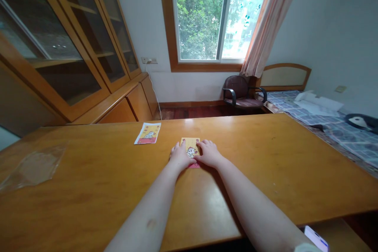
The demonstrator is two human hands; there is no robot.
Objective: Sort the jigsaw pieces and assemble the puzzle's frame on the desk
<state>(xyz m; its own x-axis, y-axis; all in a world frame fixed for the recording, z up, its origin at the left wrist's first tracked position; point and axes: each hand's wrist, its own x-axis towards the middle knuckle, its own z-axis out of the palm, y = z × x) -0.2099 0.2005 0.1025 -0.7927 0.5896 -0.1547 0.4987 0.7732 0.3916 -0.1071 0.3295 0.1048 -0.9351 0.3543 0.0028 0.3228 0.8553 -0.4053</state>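
Observation:
A small yellow picture card (192, 150) with a white cartoon animal and a pink lower edge lies flat on the wooden table, between my two hands. My left hand (180, 156) is curved along its left side, with fingers at the upper left and the thumb near the bottom. Along the opposite side, my right hand (209, 152) has its fingers at the upper right edge and its thumb near the lower part. Both thumbs almost meet, and parts of the card's edges are covered. A white-bordered picture sheet (148, 133) with a similar drawing lies to the left, apart from both hands.
On the left of the wooden table (112, 189) lies a clear plastic bag (34, 167). A phone (316, 238) rests below the front right edge. Beyond the table are a chair (240, 92), a bed (348, 141) and a glass-door cabinet (130, 86).

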